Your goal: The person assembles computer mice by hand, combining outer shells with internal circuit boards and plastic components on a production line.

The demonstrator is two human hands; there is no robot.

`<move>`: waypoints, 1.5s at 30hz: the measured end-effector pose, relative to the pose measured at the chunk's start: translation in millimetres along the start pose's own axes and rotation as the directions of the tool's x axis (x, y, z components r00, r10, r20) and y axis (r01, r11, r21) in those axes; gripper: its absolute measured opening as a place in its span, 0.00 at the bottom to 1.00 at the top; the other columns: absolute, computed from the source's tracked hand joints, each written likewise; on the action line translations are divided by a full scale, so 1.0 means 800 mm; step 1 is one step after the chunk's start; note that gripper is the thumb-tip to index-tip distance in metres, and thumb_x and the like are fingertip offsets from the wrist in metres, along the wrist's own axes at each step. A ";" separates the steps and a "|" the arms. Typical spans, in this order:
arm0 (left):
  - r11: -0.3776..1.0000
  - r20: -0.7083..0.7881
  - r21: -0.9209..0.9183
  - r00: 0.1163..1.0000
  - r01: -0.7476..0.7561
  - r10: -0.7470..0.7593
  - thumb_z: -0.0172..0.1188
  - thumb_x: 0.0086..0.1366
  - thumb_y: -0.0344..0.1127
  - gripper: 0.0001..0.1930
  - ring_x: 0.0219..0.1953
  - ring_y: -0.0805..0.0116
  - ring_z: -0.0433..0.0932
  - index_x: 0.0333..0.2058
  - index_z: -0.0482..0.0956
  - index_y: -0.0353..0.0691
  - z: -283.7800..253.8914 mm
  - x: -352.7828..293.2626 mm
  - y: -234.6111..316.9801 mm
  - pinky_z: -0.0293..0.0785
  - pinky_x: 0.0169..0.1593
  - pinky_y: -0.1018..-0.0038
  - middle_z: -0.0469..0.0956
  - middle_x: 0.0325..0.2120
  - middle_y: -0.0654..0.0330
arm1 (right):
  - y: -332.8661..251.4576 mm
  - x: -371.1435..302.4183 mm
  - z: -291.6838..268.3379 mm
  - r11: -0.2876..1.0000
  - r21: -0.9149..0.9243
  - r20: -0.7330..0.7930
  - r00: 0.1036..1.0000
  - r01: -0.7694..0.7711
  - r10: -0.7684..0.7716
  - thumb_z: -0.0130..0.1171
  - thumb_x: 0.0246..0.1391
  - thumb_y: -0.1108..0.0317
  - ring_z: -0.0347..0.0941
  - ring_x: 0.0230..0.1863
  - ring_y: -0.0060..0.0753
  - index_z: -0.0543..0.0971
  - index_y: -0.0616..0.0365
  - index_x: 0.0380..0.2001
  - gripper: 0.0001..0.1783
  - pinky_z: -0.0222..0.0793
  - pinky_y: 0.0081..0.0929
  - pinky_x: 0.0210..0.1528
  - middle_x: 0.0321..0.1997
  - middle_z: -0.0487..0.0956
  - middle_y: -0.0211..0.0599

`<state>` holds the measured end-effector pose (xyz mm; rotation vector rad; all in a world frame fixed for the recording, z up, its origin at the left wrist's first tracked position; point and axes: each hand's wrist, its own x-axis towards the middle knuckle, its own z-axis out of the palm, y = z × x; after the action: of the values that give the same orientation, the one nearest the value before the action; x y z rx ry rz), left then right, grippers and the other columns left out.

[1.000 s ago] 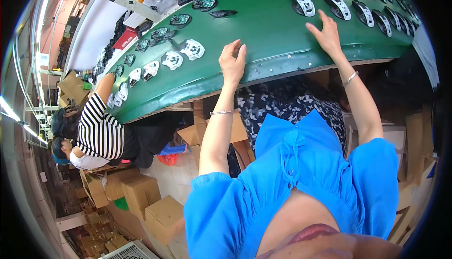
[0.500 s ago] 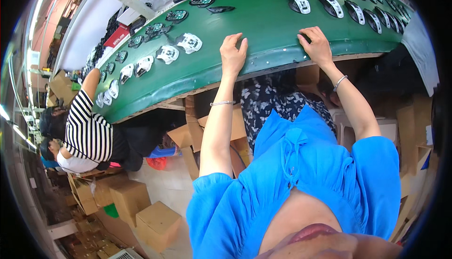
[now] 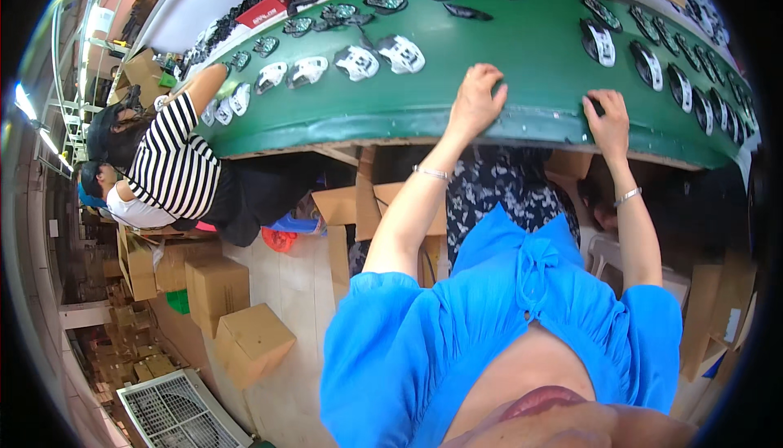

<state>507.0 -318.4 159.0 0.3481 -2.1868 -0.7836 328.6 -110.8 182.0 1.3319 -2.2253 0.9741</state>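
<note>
My left hand rests at the near edge of the green work table, fingers loosely curled, thumb apart, nothing in it. To its right, my right hand is also empty, its thumb and bent fingers apart. Left of my left hand lies a row of white mouse-shaped shells. Behind them runs a row of dark bases with green circuit boards. Beyond my right hand are black-and-white mouse-shaped parts, with more boards in dark bases behind. A thin black piece lies alone farther back.
At the left, a person in a striped top reaches onto the table. Cardboard boxes and a white grille panel are on the floor at lower left. A red box stands behind the table's far edge.
The view has swung left, so the table and parts appear shifted rightward. My hands keep about the same places at the table edge and remain empty.
</note>
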 end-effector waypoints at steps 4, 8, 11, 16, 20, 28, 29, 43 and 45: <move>0.999 0.041 -0.034 0.999 0.027 -0.026 0.60 0.54 0.28 0.15 0.46 0.50 0.73 0.41 0.74 0.33 -0.011 -0.008 0.006 0.71 0.50 0.64 0.74 0.43 0.49 | -0.015 -0.003 -0.002 0.999 -0.031 0.044 0.999 -0.018 0.019 0.62 0.45 0.71 0.71 0.40 0.42 0.79 0.61 0.32 0.09 0.67 0.34 0.43 0.34 0.76 0.39; 0.985 0.003 -0.114 0.991 0.132 -0.132 0.60 0.54 0.26 0.17 0.46 0.50 0.75 0.44 0.75 0.34 -0.042 -0.010 0.017 0.73 0.49 0.66 0.74 0.44 0.48 | -0.024 0.021 0.006 0.994 0.061 0.166 0.981 0.095 -0.104 0.62 0.45 0.73 0.72 0.43 0.41 0.79 0.60 0.35 0.11 0.68 0.34 0.45 0.38 0.77 0.39; 0.997 -0.019 0.015 0.997 0.074 -0.074 0.61 0.52 0.22 0.17 0.44 0.57 0.78 0.43 0.78 0.36 -0.088 -0.005 0.021 0.74 0.48 0.69 0.78 0.41 0.51 | -0.049 0.087 0.033 0.926 0.376 0.330 0.938 -0.031 -0.103 0.61 0.46 0.74 0.73 0.46 0.40 0.79 0.59 0.37 0.12 0.68 0.33 0.48 0.41 0.78 0.40; 0.965 -0.080 0.235 0.992 0.116 -0.100 0.56 0.53 0.19 0.18 0.44 0.57 0.78 0.44 0.77 0.36 -0.150 0.002 -0.010 0.72 0.49 0.69 0.78 0.40 0.51 | -0.059 0.193 0.160 0.884 0.403 0.291 0.883 0.237 -0.370 0.60 0.48 0.71 0.71 0.49 0.42 0.75 0.57 0.46 0.19 0.68 0.34 0.51 0.46 0.75 0.38; 0.902 -0.091 0.396 0.985 0.172 -0.148 0.53 0.51 0.16 0.24 0.42 0.58 0.77 0.49 0.74 0.37 -0.201 0.006 -0.038 0.74 0.45 0.70 0.77 0.41 0.51 | -0.078 0.223 0.218 0.962 0.141 0.501 0.821 0.233 -0.273 0.58 0.51 0.67 0.68 0.52 0.41 0.75 0.57 0.46 0.17 0.68 0.38 0.51 0.45 0.73 0.39; 0.873 0.247 0.484 0.947 0.062 -0.204 0.54 0.46 0.18 0.37 0.57 0.50 0.66 0.59 0.64 0.45 -0.232 0.046 -0.077 0.64 0.59 0.64 0.67 0.54 0.48 | -0.051 0.209 0.159 0.601 0.460 0.776 0.624 -0.654 0.086 0.57 0.51 0.65 0.73 0.29 0.24 0.80 0.66 0.40 0.16 0.72 0.27 0.38 0.28 0.79 0.34; 0.874 0.290 0.484 0.935 0.042 -0.206 0.54 0.45 0.18 0.38 0.58 0.50 0.64 0.59 0.64 0.46 -0.233 0.052 -0.082 0.64 0.59 0.63 0.65 0.55 0.48 | -0.048 0.198 0.149 0.610 0.438 0.779 0.617 -0.660 0.109 0.57 0.51 0.65 0.73 0.29 0.24 0.80 0.66 0.40 0.16 0.72 0.27 0.38 0.28 0.79 0.34; 0.909 0.613 0.418 0.737 0.003 -0.284 0.66 0.46 0.30 0.31 0.56 0.55 0.69 0.52 0.69 0.35 -0.202 0.109 -0.118 0.67 0.58 0.66 0.67 0.57 0.50 | 0.006 0.173 0.092 0.848 0.244 0.598 0.762 -0.470 0.250 0.62 0.50 0.61 0.75 0.32 0.21 0.80 0.62 0.41 0.18 0.70 0.20 0.35 0.31 0.81 0.34; 0.843 0.536 0.452 0.667 0.291 -0.518 0.67 0.49 0.31 0.31 0.50 0.60 0.74 0.53 0.68 0.35 -0.197 0.105 -0.098 0.69 0.55 0.70 0.73 0.49 0.51 | -0.009 0.177 0.094 0.865 0.264 0.657 0.736 -0.428 0.164 0.63 0.49 0.60 0.74 0.28 0.22 0.80 0.63 0.39 0.18 0.69 0.20 0.33 0.28 0.80 0.32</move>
<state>568.7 -485.2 238.1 0.8876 -2.9706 -0.8579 269.2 -254.9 219.9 1.6852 -2.9326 1.3125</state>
